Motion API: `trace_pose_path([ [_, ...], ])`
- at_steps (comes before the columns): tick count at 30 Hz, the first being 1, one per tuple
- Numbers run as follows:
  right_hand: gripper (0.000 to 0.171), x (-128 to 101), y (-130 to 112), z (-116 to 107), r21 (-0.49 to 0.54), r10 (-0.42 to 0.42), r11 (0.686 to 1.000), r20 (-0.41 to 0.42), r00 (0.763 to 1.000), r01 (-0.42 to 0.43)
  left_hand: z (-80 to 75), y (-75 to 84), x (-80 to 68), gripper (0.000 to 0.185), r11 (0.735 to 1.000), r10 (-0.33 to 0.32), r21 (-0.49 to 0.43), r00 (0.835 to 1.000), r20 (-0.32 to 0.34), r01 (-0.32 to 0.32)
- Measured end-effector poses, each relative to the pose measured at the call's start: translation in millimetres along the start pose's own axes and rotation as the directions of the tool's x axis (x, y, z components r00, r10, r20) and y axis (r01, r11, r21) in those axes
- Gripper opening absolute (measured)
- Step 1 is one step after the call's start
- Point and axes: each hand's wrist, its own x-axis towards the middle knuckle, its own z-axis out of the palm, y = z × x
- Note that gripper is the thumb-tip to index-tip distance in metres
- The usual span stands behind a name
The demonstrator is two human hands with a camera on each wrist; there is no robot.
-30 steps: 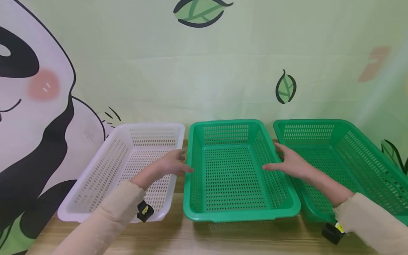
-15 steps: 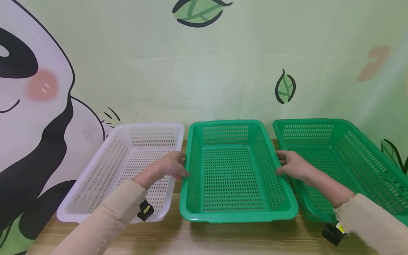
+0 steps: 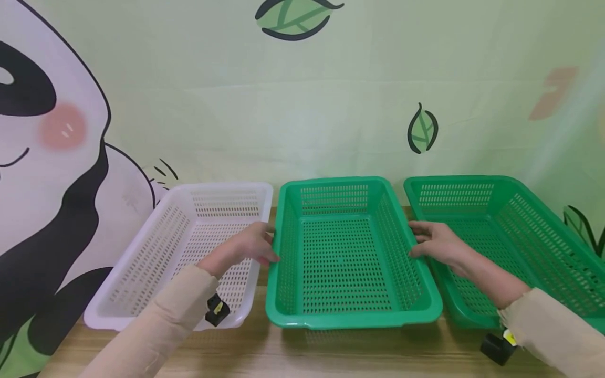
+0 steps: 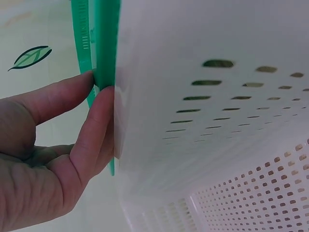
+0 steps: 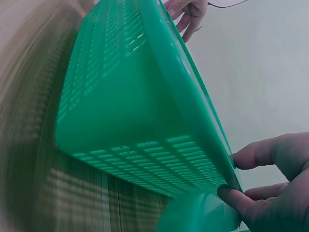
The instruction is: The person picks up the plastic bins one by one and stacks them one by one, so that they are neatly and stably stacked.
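A: Nearest first, the light wood-grain worktop carries three perforated plastic baskets side by side. What is in hand?

B: The middle green perforated rectangular plastic basket. It sits on the worktop between the other two, its near rim closest to the camera.

A: Left hand?

B: It holds the middle basket's left rim. In the left wrist view the fingers are curled round that green rim, thumb on one side and index on the other, pinching it. The wall of the white perforated rectangular plastic basket stands just beside the rim, close against those fingers.

A: Right hand?

B: It grips the right rim of the same basket. In the right wrist view the fingers clamp the rim edge, thumb above and fingertips below. That view is partly motion-blurred along the worktop.

A: To the right?

B: A second green perforated plastic basket, just beside the middle one; the right forearm lies over its near left corner.

A: Farther back?

B: A pale green wall covering with printed leaves and a cartoon panda on the left.
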Motion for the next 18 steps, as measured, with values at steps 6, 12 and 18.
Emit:
trace_pose_path([
  [6, 0.079, 1.0, 2.2, -2.5, 0.024, -0.004, 1.0, -0.005, 1.0, 0.004, -1.8, -0.8, 0.9, 0.07, 1.0, -0.008, -0.011, 1.0, -0.003, 0.008],
  [12, 0.079, -2.3, -0.8, -5.5, 0.001, 0.001, 1.0, -0.008, 1.0, -0.001, -2.2, -1.5, 0.6, 0.07, 1.0, -0.005, -0.014, 1.0, -0.001, 0.005],
  [18, 0.079, -2.9, -3.5, -8.8, -0.023, -0.015, 1.0, -0.008, 1.0, 0.015, -4.1, -2.2, -0.6, 0.07, 0.999, 0.006, -0.038, 1.0, -0.003, -0.006],
])
